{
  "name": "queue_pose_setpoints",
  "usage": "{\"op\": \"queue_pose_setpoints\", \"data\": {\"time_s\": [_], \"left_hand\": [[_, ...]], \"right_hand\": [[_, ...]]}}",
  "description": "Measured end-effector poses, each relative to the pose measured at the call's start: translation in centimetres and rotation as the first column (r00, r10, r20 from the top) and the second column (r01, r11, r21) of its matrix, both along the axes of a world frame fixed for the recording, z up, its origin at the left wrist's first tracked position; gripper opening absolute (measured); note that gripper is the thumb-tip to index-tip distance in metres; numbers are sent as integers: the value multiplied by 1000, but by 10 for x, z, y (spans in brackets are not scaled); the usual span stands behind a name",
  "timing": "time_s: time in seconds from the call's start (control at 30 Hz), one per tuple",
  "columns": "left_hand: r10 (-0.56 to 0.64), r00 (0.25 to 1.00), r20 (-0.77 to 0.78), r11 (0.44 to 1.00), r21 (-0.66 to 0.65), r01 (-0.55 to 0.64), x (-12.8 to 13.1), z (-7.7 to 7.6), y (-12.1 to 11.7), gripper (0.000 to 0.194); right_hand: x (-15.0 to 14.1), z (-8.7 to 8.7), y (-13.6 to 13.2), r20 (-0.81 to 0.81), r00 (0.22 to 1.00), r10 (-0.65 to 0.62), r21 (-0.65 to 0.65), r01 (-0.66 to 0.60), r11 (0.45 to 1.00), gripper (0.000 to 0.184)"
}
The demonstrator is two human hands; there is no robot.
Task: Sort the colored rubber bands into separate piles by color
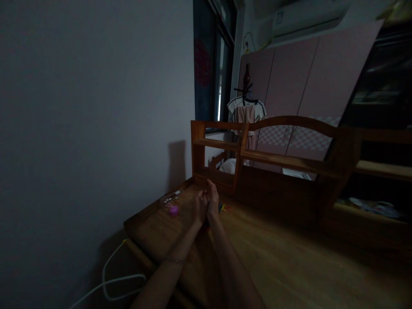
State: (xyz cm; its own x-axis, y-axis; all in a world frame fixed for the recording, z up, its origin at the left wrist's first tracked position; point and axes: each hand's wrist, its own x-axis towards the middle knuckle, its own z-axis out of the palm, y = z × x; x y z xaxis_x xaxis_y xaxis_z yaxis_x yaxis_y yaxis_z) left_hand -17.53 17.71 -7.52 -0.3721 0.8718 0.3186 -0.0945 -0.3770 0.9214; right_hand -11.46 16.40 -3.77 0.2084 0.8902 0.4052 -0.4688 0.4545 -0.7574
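In the dim head view my two hands meet palm to palm above the wooden desk. My left hand (200,207) has its fingers curled in against the other palm; whatever may lie between the palms is hidden. My right hand (213,201) is held flat and upright, its fingers stretched out. Left of the hands sits a small purple round object (174,210), and behind it lies a clear item (167,198), perhaps a bottle. Just right of the hands, small yellow, red and dark pieces (224,208) are partly covered by my right hand.
A wooden shelf unit (289,159) runs along the desk's back edge, with papers or bags (370,207) in its right compartment. The white wall (96,107) borders the desk on the left. A white cable (124,279) loops beside the desk's left front corner.
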Motion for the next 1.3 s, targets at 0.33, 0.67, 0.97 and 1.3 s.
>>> {"op": "queue_pose_setpoints", "data": {"time_s": [0.33, 0.67, 0.97, 1.3], "left_hand": [[170, 862, -478, 983, 26, -179, -7, -7, 7, 24], [-71, 643, -763, 983, -164, -86, -29, 15, -1, 72], [-339, 655, -675, 931, -342, 130, -29, 10, 13, 17], [-560, 344, -754, 826, -477, 300, -48, 55, 34, 26]], "right_hand": [[123, 24, -16, 462, 884, 74, -30, -68, 997, 37], [244, -48, -140, 952, 264, -152, 102, 197, 975, 37], [242, -51, -156, 969, 115, -220, 204, 137, 969, 28], [240, -54, -157, 944, -14, -331, 330, 129, 935, 25]]}}
